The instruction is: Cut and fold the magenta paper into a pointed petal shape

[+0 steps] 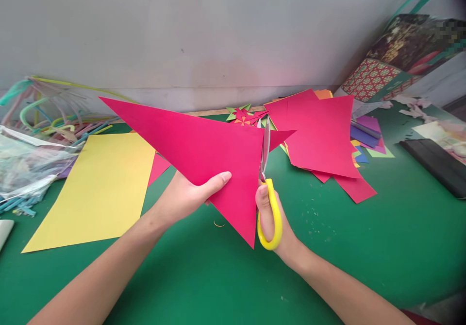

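Note:
A red sheet of paper point(218, 145), folded or cut to a triangle, is held up over the green table. My left hand point(192, 189) pinches its lower edge, thumb on top and fingers beneath. My right hand point(278, 218) grips yellow-handled scissors point(270, 218) with the thumb through one loop. The blades point(266, 145) point away from me and stand apart, with the paper's right side between them. Beyond the blades a narrow red tip sticks out to the right. The fingers under the sheet are hidden.
A yellow sheet point(98, 189) lies at left, beside plastic bags point(29, 164) and pipe cleaners point(40, 111). More red sheets point(320, 135) are piled at right, near small paper stars point(242, 115). A black case point(435, 164) and a patterned bag point(382, 79) stand farther right. A wall point(145, 33) closes the back.

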A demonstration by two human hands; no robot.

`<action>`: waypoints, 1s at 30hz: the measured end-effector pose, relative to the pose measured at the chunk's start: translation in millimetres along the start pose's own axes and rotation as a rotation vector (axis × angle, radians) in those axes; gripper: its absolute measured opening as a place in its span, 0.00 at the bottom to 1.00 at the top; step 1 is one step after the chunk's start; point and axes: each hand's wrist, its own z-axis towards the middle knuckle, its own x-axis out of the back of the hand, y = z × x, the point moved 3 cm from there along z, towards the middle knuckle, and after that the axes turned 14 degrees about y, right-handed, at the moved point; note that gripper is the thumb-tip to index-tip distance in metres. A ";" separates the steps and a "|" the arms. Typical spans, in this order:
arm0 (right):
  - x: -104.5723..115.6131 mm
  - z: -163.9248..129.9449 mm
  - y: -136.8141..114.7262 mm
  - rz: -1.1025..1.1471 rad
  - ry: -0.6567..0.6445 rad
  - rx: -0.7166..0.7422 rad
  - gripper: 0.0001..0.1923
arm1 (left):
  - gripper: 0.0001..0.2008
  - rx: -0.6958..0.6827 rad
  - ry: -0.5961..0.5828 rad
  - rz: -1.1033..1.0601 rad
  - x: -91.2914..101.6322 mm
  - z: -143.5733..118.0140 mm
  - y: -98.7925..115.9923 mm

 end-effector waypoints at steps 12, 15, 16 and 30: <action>1.5 -0.8 -1.5 0.097 -0.007 -0.103 0.26 | 0.26 0.049 -0.032 -0.019 -2.3 -1.3 7.3; 2.6 -0.6 2.9 0.107 0.002 -0.158 0.28 | 0.26 0.048 -0.019 -0.067 -2.2 0.3 1.3; 2.9 -0.1 4.5 0.126 0.007 -0.189 0.28 | 0.26 0.047 -0.008 -0.087 -2.4 1.3 -2.1; 5.8 24.3 9.0 0.265 0.021 -0.161 0.20 | 0.29 0.123 0.116 -0.424 -7.8 17.4 -26.2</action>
